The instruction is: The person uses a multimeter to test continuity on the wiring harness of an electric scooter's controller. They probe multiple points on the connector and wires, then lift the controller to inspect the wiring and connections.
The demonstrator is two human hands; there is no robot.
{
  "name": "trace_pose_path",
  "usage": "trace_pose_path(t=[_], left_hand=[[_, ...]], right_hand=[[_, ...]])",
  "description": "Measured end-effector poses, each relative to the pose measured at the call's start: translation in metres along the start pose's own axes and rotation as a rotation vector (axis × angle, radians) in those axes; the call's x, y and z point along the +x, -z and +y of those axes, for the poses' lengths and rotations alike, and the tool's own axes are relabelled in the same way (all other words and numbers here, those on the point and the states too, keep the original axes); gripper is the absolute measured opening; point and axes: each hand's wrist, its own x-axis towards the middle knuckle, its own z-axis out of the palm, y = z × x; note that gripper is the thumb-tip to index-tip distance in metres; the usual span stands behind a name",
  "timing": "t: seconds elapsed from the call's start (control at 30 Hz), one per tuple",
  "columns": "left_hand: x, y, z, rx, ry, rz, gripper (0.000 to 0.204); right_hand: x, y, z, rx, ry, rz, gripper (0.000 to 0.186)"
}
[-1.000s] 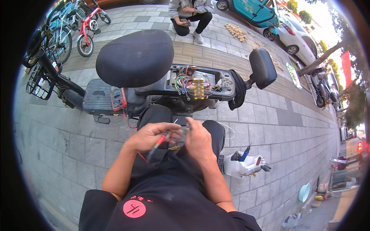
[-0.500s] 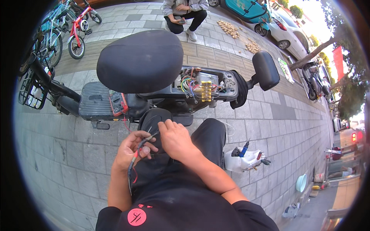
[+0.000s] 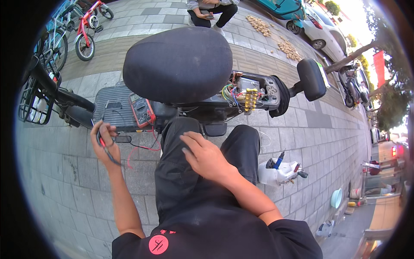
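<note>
Out to the left, beside the scooter's ribbed footboard (image 3: 105, 96), my left hand (image 3: 105, 141) is closed on a dark cable (image 3: 113, 159) with red wire showing. My right hand (image 3: 208, 159) hangs over my lap, fingers spread and nothing in them. A red multimeter (image 3: 141, 110) with a grey face lies on the footboard, its red and black leads trailing down. The electric scooter's black seat (image 3: 179, 64) is in front of me. Behind it an uncovered compartment shows coloured wires (image 3: 230, 93) and a yellow terminal block (image 3: 251, 99).
A white tool container (image 3: 274, 175) with a blue-handled tool stands right of my knees. Farther right is a pale green basin (image 3: 337, 198). A person (image 3: 211, 12) crouches beyond the scooter. Bicycles (image 3: 86, 41) stand at the far left.
My left hand has moved left and forward with the cable, away from my right hand. My right hand has left the cable and its fingers have spread. The view has shifted slightly.
</note>
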Motion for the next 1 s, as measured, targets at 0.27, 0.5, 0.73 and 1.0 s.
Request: trace_pose_path(t=[0.27,0.5,0.73,1.0], left_hand=[[0.116,0.005,-0.119,0.735,-0.344,-0.442,0.05],[0.142,-0.005,-0.146,1.179,-0.257,-0.766,0.067],[0.143,0.007,-0.137,1.037,-0.065,-0.74,0.072],[0.206,0.008,0.087,0.486,-0.395,0.034,0.034]], right_hand=[[-0.057,0.02,0.004,-0.007,-0.349,0.014,0.036],[-0.075,0.022,-0.001,0.046,-0.469,0.099,0.031],[-0.077,0.023,0.01,0.022,-0.437,0.105,0.03],[-0.049,0.008,0.012,0.137,-0.31,0.038,0.029]])
